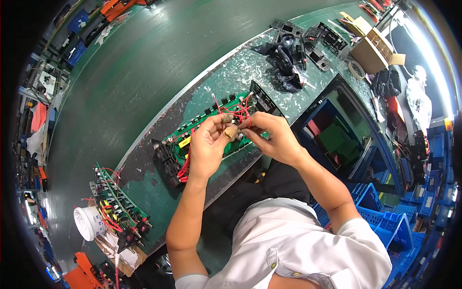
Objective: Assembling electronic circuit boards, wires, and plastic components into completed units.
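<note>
A long green circuit board (211, 126) with black parts and red wires lies on the worn green workbench (231, 77). Above it my left hand (208, 144) and my right hand (272, 136) meet. Their fingertips pinch a bundle of thin red wires (238, 113) that rises from the board. The thumb and a finger of my left hand wear tan finger cots. A small part sits between the fingertips, too small to identify.
A second green board with red wires (115, 204) lies at the bench's left end beside a white tub (87, 222). Black plastic parts and a dark bag (288, 58) sit farther along. Cardboard box (371, 48) and blue crates (385, 216) stand to the right.
</note>
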The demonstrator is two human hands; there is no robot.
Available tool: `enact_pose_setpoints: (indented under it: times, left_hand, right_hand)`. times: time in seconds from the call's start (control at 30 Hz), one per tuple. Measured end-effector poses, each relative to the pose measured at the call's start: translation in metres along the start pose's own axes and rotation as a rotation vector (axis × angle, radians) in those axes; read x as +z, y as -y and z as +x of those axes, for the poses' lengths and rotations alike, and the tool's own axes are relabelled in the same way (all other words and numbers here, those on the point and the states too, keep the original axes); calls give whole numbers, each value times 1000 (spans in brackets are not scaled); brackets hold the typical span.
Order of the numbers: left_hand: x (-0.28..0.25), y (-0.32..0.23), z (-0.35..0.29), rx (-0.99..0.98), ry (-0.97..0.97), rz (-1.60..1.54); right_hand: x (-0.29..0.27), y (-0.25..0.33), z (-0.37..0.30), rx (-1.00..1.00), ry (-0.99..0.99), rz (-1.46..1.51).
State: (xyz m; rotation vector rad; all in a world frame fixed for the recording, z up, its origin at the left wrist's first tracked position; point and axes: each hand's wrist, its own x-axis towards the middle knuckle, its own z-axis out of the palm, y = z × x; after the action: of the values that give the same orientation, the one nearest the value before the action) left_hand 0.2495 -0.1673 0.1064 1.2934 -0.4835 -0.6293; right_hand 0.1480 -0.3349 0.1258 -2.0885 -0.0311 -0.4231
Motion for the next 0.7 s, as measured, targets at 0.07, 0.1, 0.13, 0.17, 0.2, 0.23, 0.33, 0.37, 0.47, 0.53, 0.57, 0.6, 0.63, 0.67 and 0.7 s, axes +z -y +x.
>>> enact_pose_setpoints:
  times: [0.07, 0.1, 0.13, 0.17, 0.2, 0.23, 0.33, 0.37, 0.47, 0.53, 0.57, 0.6, 0.63, 0.67, 0.7]
  left_hand:
    - [1, -2, 0, -14, 10, -11]
    - [2, -2, -1, 14, 10, -10]
    - [3, -2, -1, 42, 9, -9]
    - [3, -1, -1, 43, 5, -11]
    - [3, 0, 0, 47, 23, 2]
    - [2, 0, 0, 52, 41, 14]
    - [2, 3, 1, 60, 41, 20]
    - [3, 4, 1, 78, 49, 39]
    - [5, 7, 0, 133, 33, 77]
    - [5, 9, 1, 242, 42, 141]
    - [4, 11, 2, 243, 41, 132]
    - [3, 14, 2, 260, 38, 145]
    - [3, 16, 3, 276, 36, 158]
    - [6, 9, -1, 221, 9, 194]
    - [8, 7, -1, 221, 10, 188]
  right_hand:
    - [2, 1, -3, 115, 1, 56]
    - [4, 0, -4, 115, 4, 54]
    - [7, -3, -6, 242, -22, 185]
    - [9, -3, -6, 367, -46, 317]
    - [9, -1, -6, 427, -27, 476]
    - [10, -1, -6, 427, -21, 474]
    - [10, -6, -9, 451, -9, 509]
    - [8, -6, -9, 456, -4, 504]
    - [-2, -6, -8, 510, -143, 324]
    - [-8, -3, -10, 570, -170, 127]
    - [-8, 0, -12, 581, -168, -24]
    - [-5, -2, -17, 518, -154, -149]
    - [-1, -8, -21, 453, -138, -273]
    - [2, -13, -24, 410, -142, -338]
    - [3, -16, -26, 412, -142, -344]
